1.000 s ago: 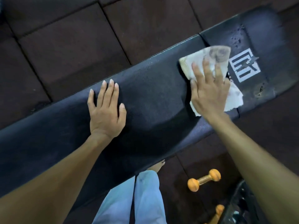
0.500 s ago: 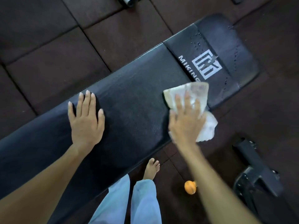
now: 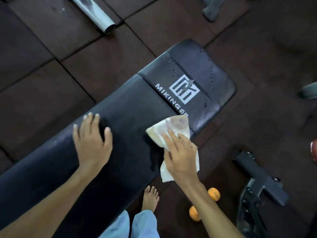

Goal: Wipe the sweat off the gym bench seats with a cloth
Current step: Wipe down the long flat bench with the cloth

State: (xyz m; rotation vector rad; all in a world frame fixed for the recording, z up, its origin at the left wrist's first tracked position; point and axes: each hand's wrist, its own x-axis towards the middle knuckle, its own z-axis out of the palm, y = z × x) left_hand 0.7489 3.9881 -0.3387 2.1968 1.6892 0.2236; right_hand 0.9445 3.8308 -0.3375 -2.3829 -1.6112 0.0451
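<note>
One wide-angle camera, worn on the person's head, looks steeply down from close above the long black padded bench (image 3: 130, 107), which crosses the frame diagonally from lower left to upper right. Both forearms (image 3: 51, 203) reach in from the bottom edge; a bare foot (image 3: 151, 198) stands almost straight below, on dark brown rubber floor tiles (image 3: 103, 66).

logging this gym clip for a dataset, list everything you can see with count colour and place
bench: 1, black, diagonal, lower left to upper right
logo: 1, white, bench's far pad
droplets: many, clear, far pad
cloth: 1, white, bench's near edge
dumbbell ends: 2, orange, floor beside right forearm
tube: 1, silver, floor, top left
frame: 1, black, lower right
floor: dark brown tiles
foot: 1, bare, floor beside bench
left hand: flat on bench
right hand: pressing cloth
</note>
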